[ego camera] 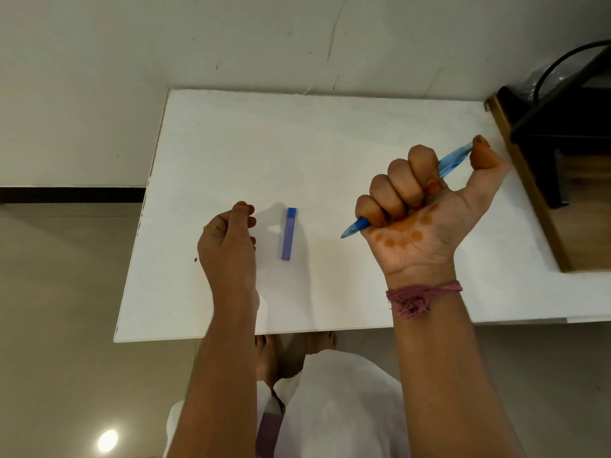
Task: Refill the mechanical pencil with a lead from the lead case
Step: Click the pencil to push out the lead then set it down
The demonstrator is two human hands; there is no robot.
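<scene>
Right hand fisted, palm up, thumb extended toward 1 o'clock, left hand loosely curled, edge down

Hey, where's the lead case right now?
The lead case lies flat on the white table, between the left hand and the right hand, nearer the left.

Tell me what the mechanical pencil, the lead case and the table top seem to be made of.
Mechanical pencil: translucent blue plastic, judging by its glossy barrel. Lead case: opaque blue-violet plastic, smooth, with a darker blue end. Table: a white matte board, perhaps laminate or painted wood; its left edge looks chipped.
</scene>
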